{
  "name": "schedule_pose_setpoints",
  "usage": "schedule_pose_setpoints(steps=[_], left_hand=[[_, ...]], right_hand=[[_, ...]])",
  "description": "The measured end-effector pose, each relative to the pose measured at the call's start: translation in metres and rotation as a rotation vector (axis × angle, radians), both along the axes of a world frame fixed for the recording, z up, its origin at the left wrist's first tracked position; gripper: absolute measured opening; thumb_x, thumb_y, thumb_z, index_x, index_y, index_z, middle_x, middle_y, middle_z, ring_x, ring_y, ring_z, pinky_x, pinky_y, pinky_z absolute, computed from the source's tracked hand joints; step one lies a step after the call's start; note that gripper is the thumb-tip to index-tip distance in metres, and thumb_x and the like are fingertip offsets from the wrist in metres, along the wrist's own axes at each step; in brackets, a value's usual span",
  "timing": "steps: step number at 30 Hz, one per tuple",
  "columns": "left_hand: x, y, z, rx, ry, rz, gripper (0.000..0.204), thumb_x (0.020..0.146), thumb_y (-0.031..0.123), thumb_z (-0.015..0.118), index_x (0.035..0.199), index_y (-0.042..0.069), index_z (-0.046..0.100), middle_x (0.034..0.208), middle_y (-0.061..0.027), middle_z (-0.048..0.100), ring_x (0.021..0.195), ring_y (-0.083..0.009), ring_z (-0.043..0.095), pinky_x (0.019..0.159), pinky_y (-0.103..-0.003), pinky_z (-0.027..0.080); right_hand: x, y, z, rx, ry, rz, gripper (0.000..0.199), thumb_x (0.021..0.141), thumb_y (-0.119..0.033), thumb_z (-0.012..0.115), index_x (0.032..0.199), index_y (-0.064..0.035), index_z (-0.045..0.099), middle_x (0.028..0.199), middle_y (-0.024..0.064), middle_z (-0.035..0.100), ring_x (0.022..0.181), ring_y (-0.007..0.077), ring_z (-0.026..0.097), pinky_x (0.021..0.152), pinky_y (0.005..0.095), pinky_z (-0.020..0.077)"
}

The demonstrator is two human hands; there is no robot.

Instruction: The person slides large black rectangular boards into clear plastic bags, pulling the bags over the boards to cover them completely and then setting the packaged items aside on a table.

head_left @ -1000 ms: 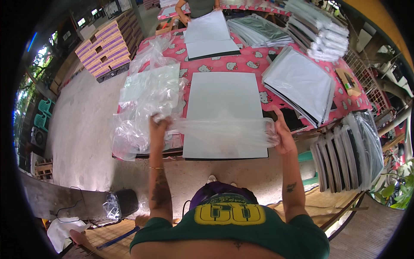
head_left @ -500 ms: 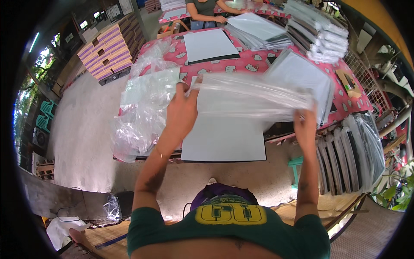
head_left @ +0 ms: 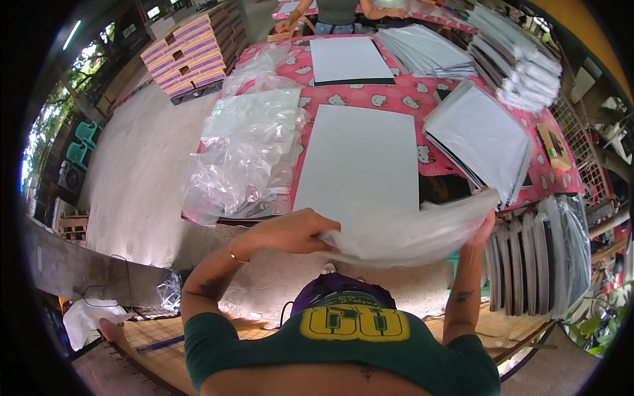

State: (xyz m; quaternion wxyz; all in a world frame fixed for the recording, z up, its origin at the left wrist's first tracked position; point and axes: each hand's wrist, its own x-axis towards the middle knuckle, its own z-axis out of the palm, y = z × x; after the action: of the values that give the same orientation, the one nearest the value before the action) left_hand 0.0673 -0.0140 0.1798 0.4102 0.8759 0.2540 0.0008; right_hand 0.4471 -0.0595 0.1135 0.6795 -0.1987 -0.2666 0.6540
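A clear plastic bag (head_left: 409, 234), blurred by motion, stretches between my two hands over the near end of a large white sheet (head_left: 360, 155). My left hand (head_left: 297, 231) is closed on the bag's left end. At its other end my right hand (head_left: 485, 224) grips the plastic. The white sheet lies flat on a pink patterned tablecloth (head_left: 380, 99), its near edge hidden behind the bag. To the left of the sheet spreads a loose pile of clear plastic bags (head_left: 247, 145). A stack of bagged sheets (head_left: 479, 135) sits on the right.
Another white sheet stack (head_left: 350, 59) lies farther back, near fanned sheets (head_left: 426, 53) and bundled packs (head_left: 528, 72). Wrapped panels (head_left: 538, 257) stand upright at the right. A person (head_left: 337, 13) works across the table. Stacked boxes (head_left: 195, 49) rise at the left.
Both hands have drawn the plastic bag down toward me, from above the middle of the white sheet to its near edge. More of the sheet shows now. The view has shifted slightly.
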Motion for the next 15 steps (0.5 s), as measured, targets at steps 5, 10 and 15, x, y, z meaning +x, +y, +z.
schedule_pose_setpoints(steps=[5,10,15], left_hand=[[-0.034,0.025,0.013,-0.584,-1.115,0.566,0.039,0.089,0.028,0.053,0.118,0.002,0.051,0.107,-0.0145,0.061,0.098,-0.0302,0.060,0.085,-0.043,0.048],[-0.017,0.021,-0.071,-0.366,-0.208,0.277,0.038,0.091,0.030,0.048,0.120,0.005,0.051,0.111,-0.0145,0.059,0.098,-0.0245,0.060,0.079,-0.040,0.051],[-0.051,0.029,-0.081,-1.186,-0.991,0.258,0.037,0.089,0.030,0.055,0.115,0.003,0.056,0.106,-0.0100,0.062,0.093,-0.0155,0.059,0.068,-0.029,0.051]], right_hand=[[0.003,0.004,-0.022,0.327,-1.209,1.016,0.051,0.089,-0.045,0.052,0.121,-0.0050,0.053,0.101,0.0110,0.063,0.090,0.0236,0.061,0.080,0.0384,0.0488],[-0.007,-0.019,-0.024,0.094,-0.048,-0.082,0.051,0.091,-0.045,0.050,0.123,-0.0065,0.052,0.109,0.0113,0.059,0.093,0.0255,0.059,0.079,0.0390,0.0489],[-0.009,-0.022,-0.059,0.043,-0.488,-0.549,0.052,0.092,-0.045,0.048,0.128,-0.0069,0.047,0.116,0.0116,0.055,0.098,0.0258,0.057,0.081,0.0378,0.0497]])
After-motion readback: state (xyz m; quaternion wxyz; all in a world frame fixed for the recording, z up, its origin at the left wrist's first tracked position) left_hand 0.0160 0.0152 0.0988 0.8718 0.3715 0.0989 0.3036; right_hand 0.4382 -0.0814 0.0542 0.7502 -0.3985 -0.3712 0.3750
